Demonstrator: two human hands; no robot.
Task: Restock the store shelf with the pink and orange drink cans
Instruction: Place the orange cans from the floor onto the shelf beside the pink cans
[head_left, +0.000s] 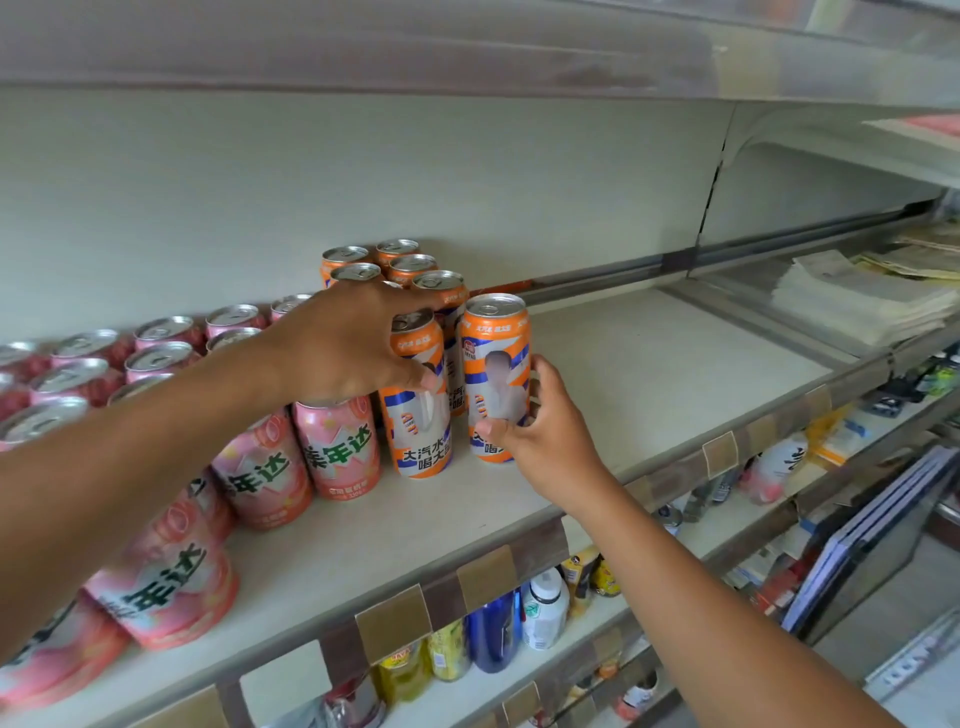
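So both hands are on cans here. The left hand (353, 343) reaches in over the pink cans (340, 452) and grips an orange can (415, 441) near its top. Its thumb (428, 383) presses on the front of the label and the other fingers curl round the back, so you can see the lid in the gap between them. The right hand (545, 426) holds the outer orange can (493, 332) low down, with the thumb (491, 428) pinching the front near the bottom and the fingertips (540, 369) wrapped round the far side.

Both cans stand upright on the shelf (649, 374), just beside each other, a thin gap between them. Right behind the left fingers are more orange cans (410, 267) in two rows going back to the wall. Under the left wrist and forearm the pink ones sit packed in rows. Every lid I can see is sealed, pull tab flat.

Past the right fingertips the shelf board is bare, then further along lies a stack of folded papers (852, 306). Below the right forearm the lower shelf holds a blue bottle (493, 631), a white bottle (543, 608) and some yellow ones I can't read.
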